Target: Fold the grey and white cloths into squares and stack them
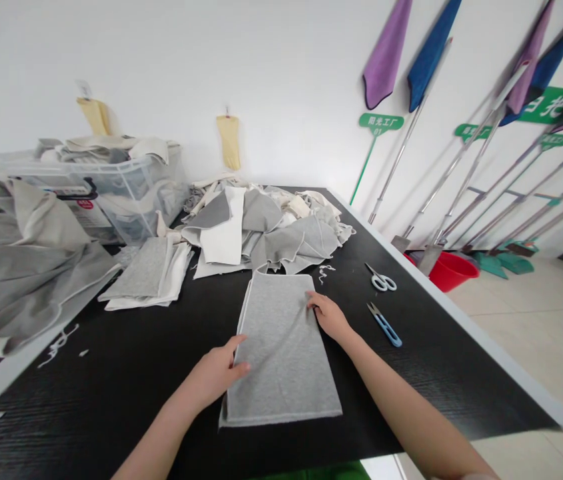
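Note:
A grey folded cloth (281, 353) lies flat on the black table in front of me, its layered edges showing along the left side. My left hand (218, 375) holds its left edge, the thumb on top and some fingers hidden. Higher up on the opposite side, my right hand (330, 315) has the right edge between thumb and fingers. Slight creases run across the fabric between both hands. To the right lie scissors with pale handles (384, 283) and blue thread snips (386, 327).
A heap of grey and white cloth pieces (281, 223) sits behind the folded cloth. At left are a small folded stack (146, 270), loose grey fabric (36, 287) and a clear plastic bin (131, 193). A red bucket (454, 270) and mops stand beyond the table's right edge.

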### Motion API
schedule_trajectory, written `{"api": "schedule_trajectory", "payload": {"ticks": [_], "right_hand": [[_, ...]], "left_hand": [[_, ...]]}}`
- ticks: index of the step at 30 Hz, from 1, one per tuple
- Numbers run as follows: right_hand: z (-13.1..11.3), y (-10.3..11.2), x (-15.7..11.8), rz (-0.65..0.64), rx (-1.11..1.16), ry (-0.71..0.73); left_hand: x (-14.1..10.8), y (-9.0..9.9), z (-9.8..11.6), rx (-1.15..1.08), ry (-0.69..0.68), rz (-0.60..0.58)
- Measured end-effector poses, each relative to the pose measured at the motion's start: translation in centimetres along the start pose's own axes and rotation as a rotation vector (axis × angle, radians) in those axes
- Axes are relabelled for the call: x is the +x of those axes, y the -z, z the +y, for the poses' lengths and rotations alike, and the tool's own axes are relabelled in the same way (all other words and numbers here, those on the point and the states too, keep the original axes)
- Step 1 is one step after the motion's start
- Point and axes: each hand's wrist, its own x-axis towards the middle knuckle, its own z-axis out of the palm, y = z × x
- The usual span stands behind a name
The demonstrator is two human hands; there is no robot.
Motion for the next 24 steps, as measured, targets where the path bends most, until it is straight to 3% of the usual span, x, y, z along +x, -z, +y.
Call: {"api": "schedule_trajectory", "payload": {"ticks": [4, 7, 10, 13, 16, 20, 24], "right_hand": [[-1.8, 1.9, -2.0, -0.050, 0.019, 0.038], [-4.6, 2.8, -5.6, -0.296, 0.031, 0.221], [-7.2, 1.8, -9.3, -0.441, -0.050, 0.333], [-8.2, -0.4, -11.2, -0.359, -0.153, 0.260], [-8.1, -2.0, -11.3, -0.225, -0.225, 0.144], [-7.8, -2.1, -10.5, -0.126, -0.127, 0.052], [-7.8, -1.3, -10.2, -0.147, -0.050, 0.058]], "left_hand": [[-0.7, 1.0, 0.4, 0.101, -0.056, 0.140], [-1.8, 2.3, 0.3, 0.173, -0.235, 0.036], [-2.8, 2.1, 1.0, 0.239, -0.395, -0.043], [-3.4, 0.2, 2.4, 0.262, -0.505, -0.050], [-3.4, -2.5, 3.6, 0.292, -0.533, -0.005], [-2.9, -5.1, 3.7, 0.343, -0.475, 0.146], [-3.0, -5.5, 2.1, 0.383, -0.474, 0.331]]}}
